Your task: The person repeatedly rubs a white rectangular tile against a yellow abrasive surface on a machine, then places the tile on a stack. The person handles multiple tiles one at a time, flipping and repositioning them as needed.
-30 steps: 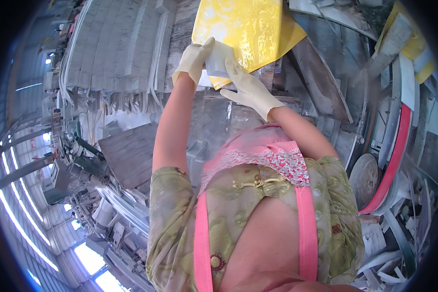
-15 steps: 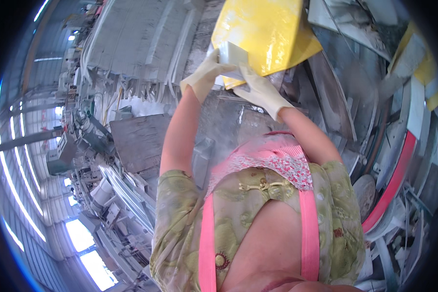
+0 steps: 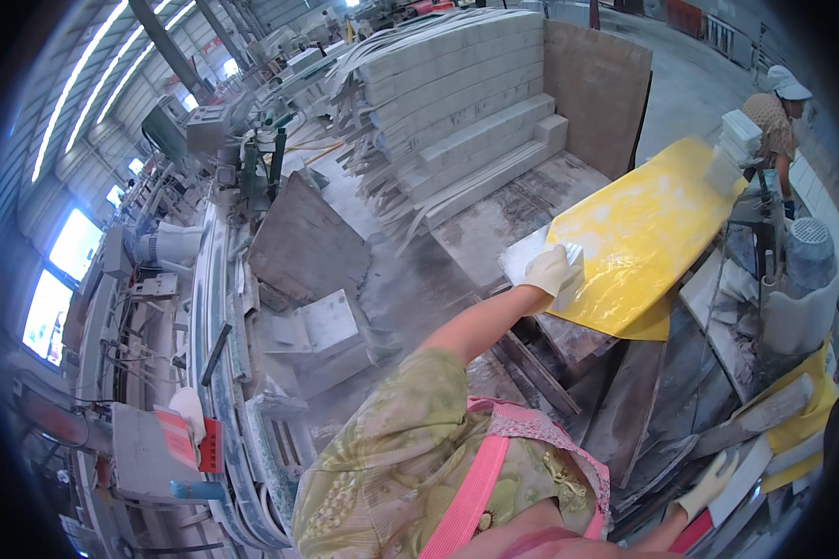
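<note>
My left hand, in a cream glove, is closed around a small white block with fine lines along its side. Its fingers partly hide the block. Block and hand are at the near left end of a shiny yellow sheet, beside a pale flat patch. Low on the right, my right hand, gloved alike, reaches out with its fingers apart and nothing seen in them. A long white panel lies just beside it.
Long pale slabs are stacked at the back against a brown board. At far right a person in a pale cap bends near a stack of white blocks. A white machine housing stands nearer. Machinery and rails run along the left.
My right hand has let go of the white block and moved down to the right. My left hand still holds the block. The view has swung, bringing a person into sight.
</note>
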The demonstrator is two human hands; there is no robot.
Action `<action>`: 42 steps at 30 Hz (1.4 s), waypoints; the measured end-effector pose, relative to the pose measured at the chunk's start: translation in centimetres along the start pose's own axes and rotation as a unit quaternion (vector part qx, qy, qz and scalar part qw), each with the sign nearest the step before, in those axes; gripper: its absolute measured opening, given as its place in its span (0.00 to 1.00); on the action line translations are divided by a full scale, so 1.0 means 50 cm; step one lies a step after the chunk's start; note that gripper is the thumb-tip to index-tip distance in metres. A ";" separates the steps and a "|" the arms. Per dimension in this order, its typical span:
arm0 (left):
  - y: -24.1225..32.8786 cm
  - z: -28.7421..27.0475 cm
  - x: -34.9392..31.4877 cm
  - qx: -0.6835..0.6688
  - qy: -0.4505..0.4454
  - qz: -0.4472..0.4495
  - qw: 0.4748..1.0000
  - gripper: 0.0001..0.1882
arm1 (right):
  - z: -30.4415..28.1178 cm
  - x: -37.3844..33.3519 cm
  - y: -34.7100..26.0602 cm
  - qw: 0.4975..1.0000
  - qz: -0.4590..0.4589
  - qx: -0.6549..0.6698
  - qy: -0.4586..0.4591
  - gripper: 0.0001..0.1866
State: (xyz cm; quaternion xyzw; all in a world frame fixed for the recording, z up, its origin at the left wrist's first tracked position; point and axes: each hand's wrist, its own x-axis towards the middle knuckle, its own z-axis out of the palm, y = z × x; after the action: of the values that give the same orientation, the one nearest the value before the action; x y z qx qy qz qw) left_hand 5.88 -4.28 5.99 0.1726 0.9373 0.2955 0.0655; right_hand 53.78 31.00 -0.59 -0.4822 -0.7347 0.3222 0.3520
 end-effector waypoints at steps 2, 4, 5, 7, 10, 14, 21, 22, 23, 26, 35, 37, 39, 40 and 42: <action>0.011 0.002 -0.005 0.003 0.017 0.007 1.000 0.27 | -0.066 0.031 0.087 0.982 0.015 -0.182 0.040 0.35; 0.026 0.004 -0.011 0.012 0.021 0.018 1.000 0.25 | -0.113 0.049 0.162 0.963 0.060 -0.256 0.060 0.36; 0.033 0.006 -0.013 0.006 0.018 0.007 1.000 0.24 | -0.135 0.048 0.193 0.948 0.089 -0.297 0.072 0.36; 0.039 0.013 -0.016 -0.006 -0.001 -0.009 1.000 0.22 | -0.162 0.036 0.234 0.899 0.158 -0.399 0.087 0.37; 0.024 0.028 -0.020 0.034 0.073 -0.011 0.997 0.25 | -0.182 0.003 0.238 0.784 0.015 -0.621 -0.004 0.40; -0.024 0.034 0.022 0.012 -0.056 0.045 0.997 0.23 | -0.178 -0.075 0.157 0.971 0.065 -0.224 0.048 0.31; -0.037 0.001 0.062 0.028 -0.060 0.047 0.997 0.35 | -0.144 -0.106 0.126 0.883 0.017 -0.460 0.091 0.35; -0.028 -0.003 0.053 0.026 -0.056 0.045 0.997 0.34 | -0.149 -0.103 0.125 0.896 0.015 -0.438 0.070 0.34; -0.016 -0.008 0.045 0.021 -0.061 0.027 0.998 0.33 | -0.161 -0.097 0.121 0.904 -0.012 -0.421 0.079 0.33; 0.025 -0.016 0.012 -0.002 -0.074 -0.005 0.997 0.31 | -0.180 -0.052 0.105 0.900 -0.026 -0.419 0.115 0.33; 0.055 -0.025 -0.020 -0.059 -0.069 -0.030 0.995 0.28 | -0.115 0.140 0.081 0.928 0.100 -0.352 0.065 0.43; 0.044 -0.025 -0.008 -0.047 -0.072 -0.025 0.996 0.28 | -0.102 0.164 0.075 0.921 0.114 -0.371 0.048 0.44; 0.033 -0.025 0.001 -0.066 -0.087 -0.030 0.994 0.27 | -0.091 0.179 0.069 0.904 0.125 -0.409 0.029 0.45; 0.028 -0.026 0.004 -0.099 -0.097 -0.032 0.990 0.26 | -0.088 0.180 0.066 0.897 0.138 -0.421 0.013 0.44; 0.023 -0.027 0.006 -0.077 -0.085 -0.043 0.992 0.26 | -0.084 0.176 0.065 0.893 0.139 -0.428 0.003 0.43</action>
State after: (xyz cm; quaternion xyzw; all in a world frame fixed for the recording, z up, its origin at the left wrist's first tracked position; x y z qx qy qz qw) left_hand 5.63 -3.99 7.74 0.1514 0.9091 0.3484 0.1710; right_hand 56.29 40.84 0.87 -0.6844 -0.7259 0.0211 0.0654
